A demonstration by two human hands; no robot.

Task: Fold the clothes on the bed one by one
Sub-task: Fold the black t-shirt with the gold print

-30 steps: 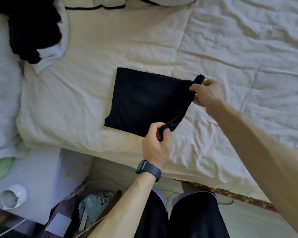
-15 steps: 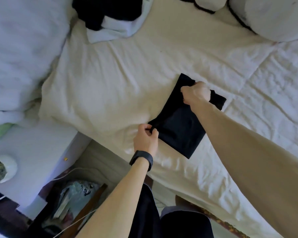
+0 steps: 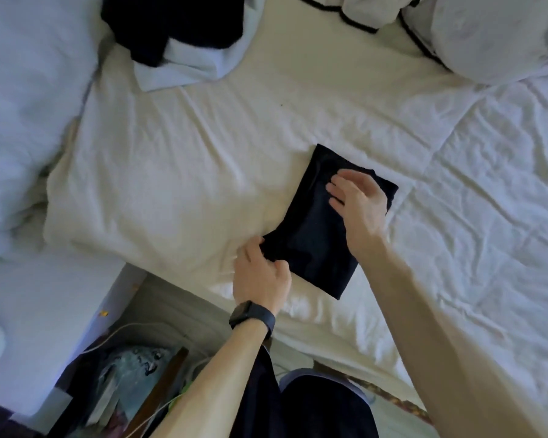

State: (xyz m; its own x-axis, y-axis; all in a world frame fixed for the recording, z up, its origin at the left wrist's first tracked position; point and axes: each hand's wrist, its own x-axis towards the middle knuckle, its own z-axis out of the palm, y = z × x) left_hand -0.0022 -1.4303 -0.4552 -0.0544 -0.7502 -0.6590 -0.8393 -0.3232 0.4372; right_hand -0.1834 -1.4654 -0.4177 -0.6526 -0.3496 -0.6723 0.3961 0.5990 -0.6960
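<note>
On the bed (image 3: 203, 169), near its front edge, a folded black cloth (image 3: 310, 235) lies flat as a tilted rectangle. The right hand (image 3: 358, 203) rests on its far end, fingers straight and slightly spread, holding nothing. The left hand (image 3: 260, 279), a watch (image 3: 250, 314) on its wrist, curls its fingers round the cloth's near-left corner. A pile (image 3: 184, 33) of dark and pale clothes lies well apart, at the far left.

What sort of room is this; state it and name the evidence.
Most likely a bedroom: a bed under a rumpled white quilt, a pillow, a folded black garment and an unfolded clothes pile.
</note>
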